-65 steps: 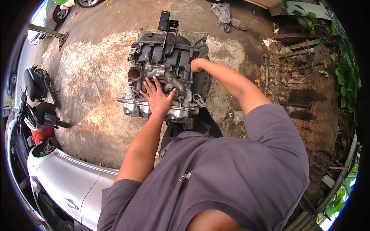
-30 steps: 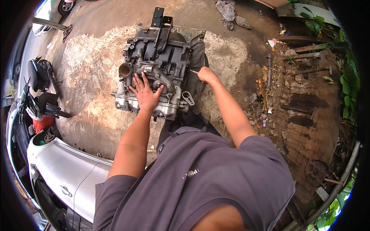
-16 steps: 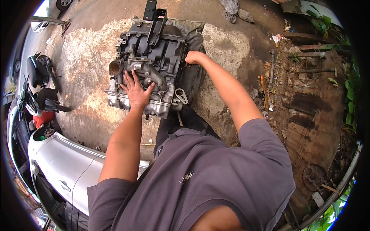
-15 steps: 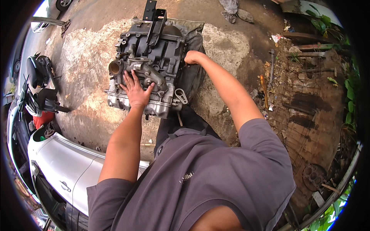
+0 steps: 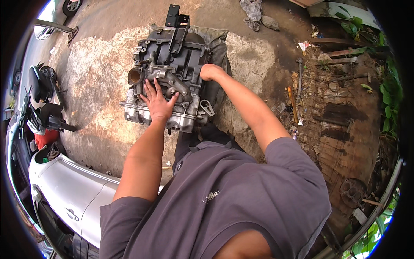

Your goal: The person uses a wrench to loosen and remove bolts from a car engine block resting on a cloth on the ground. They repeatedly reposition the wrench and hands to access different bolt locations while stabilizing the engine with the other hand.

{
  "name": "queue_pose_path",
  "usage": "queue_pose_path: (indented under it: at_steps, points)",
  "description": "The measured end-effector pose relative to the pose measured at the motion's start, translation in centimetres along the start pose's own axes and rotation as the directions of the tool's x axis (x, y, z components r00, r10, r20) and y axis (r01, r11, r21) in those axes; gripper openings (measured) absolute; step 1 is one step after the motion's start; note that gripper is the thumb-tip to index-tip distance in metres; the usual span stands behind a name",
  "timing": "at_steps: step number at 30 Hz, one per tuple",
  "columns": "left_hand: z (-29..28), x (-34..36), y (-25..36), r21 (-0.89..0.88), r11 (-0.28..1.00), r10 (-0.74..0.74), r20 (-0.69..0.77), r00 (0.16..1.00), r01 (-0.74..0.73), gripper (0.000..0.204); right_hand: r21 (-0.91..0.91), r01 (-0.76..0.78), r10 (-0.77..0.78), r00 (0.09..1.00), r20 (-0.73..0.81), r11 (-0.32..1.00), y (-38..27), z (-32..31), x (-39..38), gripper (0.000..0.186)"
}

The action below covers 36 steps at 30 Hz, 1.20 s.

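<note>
Your left hand [image 5: 160,104] lies splayed on the curved, dull-metal manifold [image 5: 178,83], upper centre; your right hand [image 5: 211,72] curls at the black engine [image 5: 192,64], its grip indiscernible.

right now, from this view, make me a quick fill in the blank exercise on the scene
1. The left hand lies on the engine with its fingers ____ (spread or clenched).
2. The right hand is at the engine's ____ side.
3. The car at the lower left is ____ (silver or red).
4. The motorbike stands to the ____ of the engine.

Missing words: spread; right; silver; left.
</note>
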<state>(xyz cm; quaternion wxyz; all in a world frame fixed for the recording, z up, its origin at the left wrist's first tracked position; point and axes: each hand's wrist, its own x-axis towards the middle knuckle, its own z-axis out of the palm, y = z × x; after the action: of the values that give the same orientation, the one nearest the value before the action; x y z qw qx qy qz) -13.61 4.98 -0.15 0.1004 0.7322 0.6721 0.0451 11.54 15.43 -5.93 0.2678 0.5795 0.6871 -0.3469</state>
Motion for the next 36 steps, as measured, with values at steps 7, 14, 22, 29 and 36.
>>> queue_pose_path:
  at_steps: [7,14,22,29,36]
  points:
    - [-0.1,0.0,-0.1,-0.023,1.000,0.010,0.005,1.000,-0.010,0.111,0.206,-0.086,0.129,0.969,-0.209,0.975,-1.7,4.1,-4.1,0.023]
    - [-0.7,0.1,-0.1,-0.049,0.999,0.023,0.045,0.999,-0.021,0.110,0.960,-0.117,0.455,0.891,-0.012,0.255,-2.5,7.8,-6.1,0.019]
    - [-0.2,0.0,-0.2,-0.035,0.999,0.035,0.021,0.999,-0.035,0.109,0.992,-0.120,0.479,0.869,0.125,-0.043,-1.2,9.5,-4.7,0.026]
    - [-0.3,0.3,0.2,-0.027,1.000,0.001,0.032,0.999,0.000,0.110,0.961,-0.166,0.411,0.909,0.063,0.221,0.7,6.7,-6.4,0.021]
    - [0.0,-0.1,-0.1,-0.026,1.000,0.002,0.005,1.000,-0.002,0.113,0.429,-0.202,0.267,0.959,-0.096,0.880,6.4,3.8,-4.9,0.023]
